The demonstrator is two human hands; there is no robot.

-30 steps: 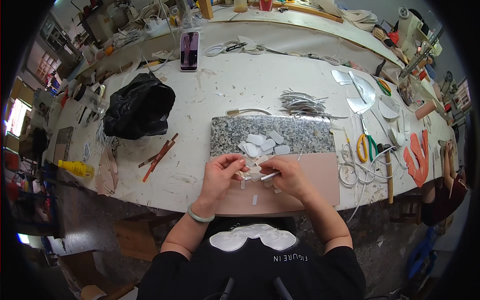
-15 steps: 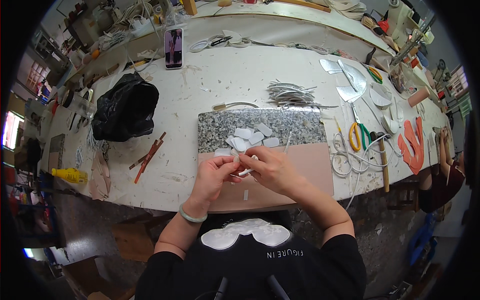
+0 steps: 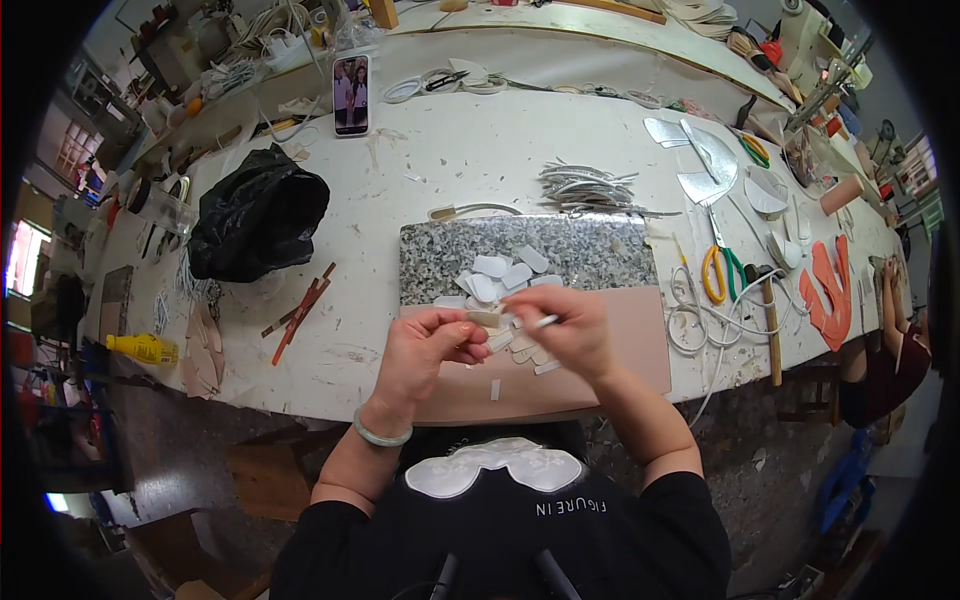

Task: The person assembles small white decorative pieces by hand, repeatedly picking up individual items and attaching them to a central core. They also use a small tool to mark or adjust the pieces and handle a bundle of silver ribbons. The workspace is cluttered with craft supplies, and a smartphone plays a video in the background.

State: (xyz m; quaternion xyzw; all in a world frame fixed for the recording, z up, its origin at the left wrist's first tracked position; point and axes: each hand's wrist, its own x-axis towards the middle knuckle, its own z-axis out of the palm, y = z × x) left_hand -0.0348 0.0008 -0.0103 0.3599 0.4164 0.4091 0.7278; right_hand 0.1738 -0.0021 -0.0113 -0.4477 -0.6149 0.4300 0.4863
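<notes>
My left hand (image 3: 425, 345) pinches a small beige piece (image 3: 484, 319) with a pale edge between thumb and fingers. Just to its right my right hand (image 3: 570, 330), somewhat blurred, is closed around a thin white stick (image 3: 546, 322) whose tip pokes out; its exact kind cannot be made out. Beyond both hands, white rounded tabs (image 3: 490, 266) lie heaped on the speckled stone slab (image 3: 430, 245). Beneath my hands, several beige pieces (image 3: 528, 348) and a narrow white strip (image 3: 495, 389) rest on a pinkish-tan board (image 3: 620, 350).
A black plastic bag (image 3: 255, 215) stands at the left, near brown strips (image 3: 300, 315). Grey cords (image 3: 588, 187) lie behind the slab. On the right are scissors (image 3: 714, 275), a hammer (image 3: 771, 330) and a white cable (image 3: 735, 335). A phone (image 3: 351, 95) stands at the back. Another person (image 3: 885, 360) sits far right.
My right hand has drawn away to the right from the left fingers, uncovering the beige piece and the pieces below. The left hand still pinches. The phone's picture differs.
</notes>
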